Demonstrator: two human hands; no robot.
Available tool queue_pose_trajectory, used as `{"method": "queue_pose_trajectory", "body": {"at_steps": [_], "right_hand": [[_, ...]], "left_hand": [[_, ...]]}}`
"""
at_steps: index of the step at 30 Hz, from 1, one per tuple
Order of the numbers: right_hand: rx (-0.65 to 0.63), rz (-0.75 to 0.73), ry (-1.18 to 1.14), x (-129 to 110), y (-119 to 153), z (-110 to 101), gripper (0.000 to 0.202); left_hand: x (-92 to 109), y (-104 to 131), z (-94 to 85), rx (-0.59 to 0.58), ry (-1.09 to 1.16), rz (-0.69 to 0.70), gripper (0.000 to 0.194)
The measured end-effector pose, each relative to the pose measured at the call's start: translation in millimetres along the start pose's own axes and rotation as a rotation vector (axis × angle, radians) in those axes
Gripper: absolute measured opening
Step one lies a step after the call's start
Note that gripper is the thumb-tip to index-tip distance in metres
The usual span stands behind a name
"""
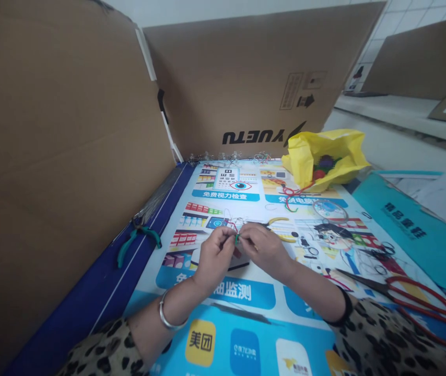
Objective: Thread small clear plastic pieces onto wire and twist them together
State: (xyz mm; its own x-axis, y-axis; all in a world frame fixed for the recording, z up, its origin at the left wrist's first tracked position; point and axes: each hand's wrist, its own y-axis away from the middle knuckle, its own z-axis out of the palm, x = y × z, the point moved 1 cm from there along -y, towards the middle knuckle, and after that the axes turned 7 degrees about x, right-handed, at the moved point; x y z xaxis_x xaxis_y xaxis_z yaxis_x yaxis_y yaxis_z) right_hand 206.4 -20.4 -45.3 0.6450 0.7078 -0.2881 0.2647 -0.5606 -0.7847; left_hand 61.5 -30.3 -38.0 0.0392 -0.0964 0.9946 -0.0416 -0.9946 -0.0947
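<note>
My left hand [215, 257] and my right hand [267, 251] meet over the middle of the printed sheet, fingertips pinched together. Between them they hold a small piece of thin wire with red and green cord [237, 238]; its exact shape is mostly covered by my fingers. Fine wire ends and a red strand stick up just beyond the left fingertips. Partly behind my right hand lies a pair of yellow-handled pliers [283, 221]. A round, clear ring-shaped item [329, 210] rests farther right.
Teal-handled pliers [139, 241] lie at left beside a bundle of thin wires [154, 204]. Large red-handled scissors [422, 303] are near my right sleeve. A yellow bag [301, 156] with red cord [293, 193] trailing out stands back right. Cardboard walls [246, 78] rise behind and left.
</note>
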Motion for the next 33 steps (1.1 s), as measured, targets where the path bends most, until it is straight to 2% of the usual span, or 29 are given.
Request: {"method": "queue_pose_trajectory", "body": {"at_steps": [2, 5, 8, 15, 21, 25, 29, 33], "right_hand": [[0.002, 0.014, -0.029, 1.1, 0.5, 0.4, 0.013], [-0.008, 0.036, -0.052, 2.8, 1.5, 0.6, 0.013], [-0.029, 0.046, -0.063, 4.3, 2.0, 0.5, 0.013], [-0.054, 0.078, -0.091, 3.8, 3.6, 0.3, 0.011], [-0.046, 0.077, -0.090, 1.8, 2.6, -1.1, 0.015], [-0.062, 0.102, -0.092, 0.6, 2.2, -1.1, 0.017], [-0.099, 0.182, -0.054, -2.4, 0.2, -3.3, 0.016], [-0.157, 0.378, -0.038, -3.6, -1.8, -6.0, 0.011]], "left_hand": [[-3.8, -1.5, -0.5, -0.004, 0.041, -0.026, 0.020], [-8.7, -4.2, -2.2, -0.004, -0.046, 0.011, 0.026], [-10.9, -7.0, -4.0, -0.003, -0.144, 0.066, 0.026], [-14.3, -9.2, -7.5, 0.013, -0.200, 0.140, 0.025], [-8.1, -6.0, -9.1, -0.049, -0.317, 0.193, 0.026], [-4.7, -4.2, -7.8, -0.078, -0.317, 0.224, 0.026], [-5.9, -3.6, -7.5, -0.101, -0.311, 0.233, 0.024], [-7.8, -4.6, -7.5, -0.115, -0.315, 0.253, 0.024]]}}
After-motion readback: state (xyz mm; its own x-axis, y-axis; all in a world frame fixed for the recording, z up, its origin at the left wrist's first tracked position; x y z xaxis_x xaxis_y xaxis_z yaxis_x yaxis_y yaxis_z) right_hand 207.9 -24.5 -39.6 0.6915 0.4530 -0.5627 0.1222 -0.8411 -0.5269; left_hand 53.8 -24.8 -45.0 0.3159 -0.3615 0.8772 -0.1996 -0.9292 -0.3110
